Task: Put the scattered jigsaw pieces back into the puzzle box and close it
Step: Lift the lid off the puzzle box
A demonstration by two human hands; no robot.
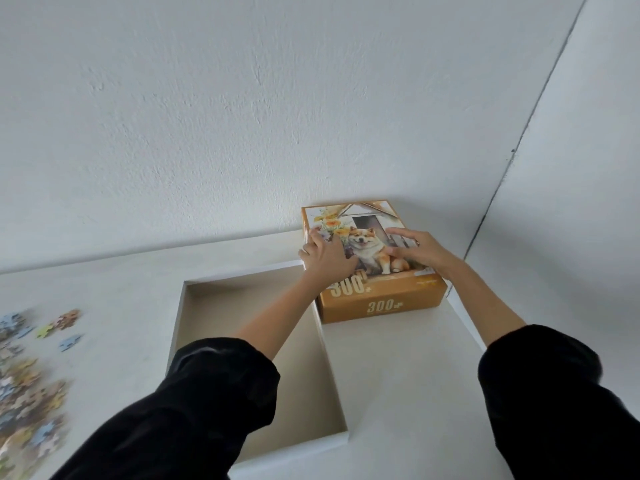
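**A:** Pale table (121, 306) against a white wall, corner off to the rt. You're reaching to its far side. Both hands are sitting on the lid (381, 306), which is lying picture-up just beside the box tray's (304, 393) far rt corner.

**B:** Grip?

**A:** Your left hand (327, 258) is lying across the lid's left edge and your right hand (420, 252) is spreading flat on top by the dog pic. Fingers look fairly straight on both — resting, not clamping anything.

**B:** And the rest?

**A:** The tray's sitting open mid-table, nothing showing inside where your arm isn't covering it. The pieces (31, 393) are lying in a blurry heap at the far left, well apart from it.

**B:** So how am I handling this?

**A:** My read is you're parking the lid. Be keeping it clear of the tray and of the sweep path from the left. It's prob. light cardboard — should be sliding easily, so go gentle. Next, I'd be moving the tray nearer the pieces vs. ferrying handfuls across.
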